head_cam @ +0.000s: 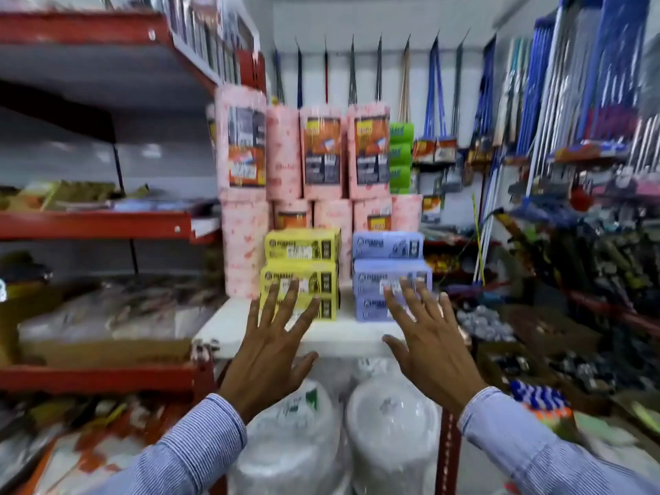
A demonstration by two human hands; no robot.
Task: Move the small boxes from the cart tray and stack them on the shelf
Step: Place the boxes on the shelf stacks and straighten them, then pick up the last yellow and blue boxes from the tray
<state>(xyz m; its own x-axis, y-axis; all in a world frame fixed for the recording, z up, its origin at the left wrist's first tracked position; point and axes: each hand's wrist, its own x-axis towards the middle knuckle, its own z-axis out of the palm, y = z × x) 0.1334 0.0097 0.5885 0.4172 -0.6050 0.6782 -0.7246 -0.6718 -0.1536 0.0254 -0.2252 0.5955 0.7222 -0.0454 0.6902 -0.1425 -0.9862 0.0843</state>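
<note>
Three yellow small boxes stand stacked on the white shelf, and to their right three lilac-blue boxes form a second stack. My left hand is raised in front of the yellow stack, fingers spread, holding nothing. Before the blue stack my right hand hovers the same way, palm forward and empty. Both hands are just short of the boxes; the picture is blurred. No cart tray is in view.
Pink wrapped rolls stand behind the boxes. Stacks of white plates in plastic sit below the shelf. Red shelving with goods runs along the left. Brooms and mops hang at the right.
</note>
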